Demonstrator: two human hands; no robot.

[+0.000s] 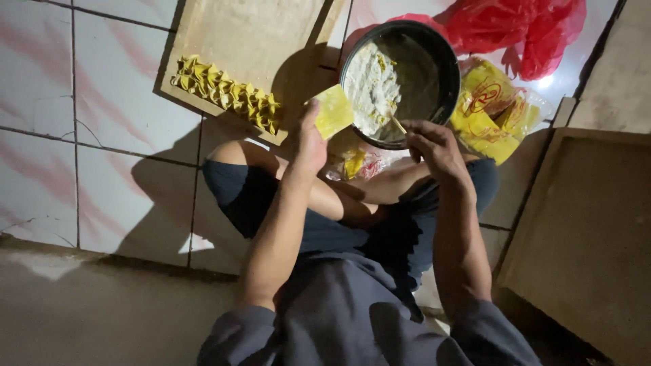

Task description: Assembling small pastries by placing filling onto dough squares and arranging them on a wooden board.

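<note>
1. A yellow square wrapper [334,110] is pinched flat in the left hand [308,139].
2. A thin stick [397,124] is gripped by the right hand [434,146] over a dark bowl [444,61] of pale filling [369,85] on the tiled floor [115,135].
3. Folded yellow dumplings [227,93] are lined along the near edge of a wooden board [258,34].

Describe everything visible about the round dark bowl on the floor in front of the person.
The round dark bowl looks like metal, with a thin black rim and a greyish inside. It sits upright on the pale tiled floor, next to a wooden board. A pale, crumbly white filling is heaped on its left side, flecked with yellow. A thin wooden stick, held in the right hand, dips into the filling. A yellow plastic packet lies against its right edge.
</note>
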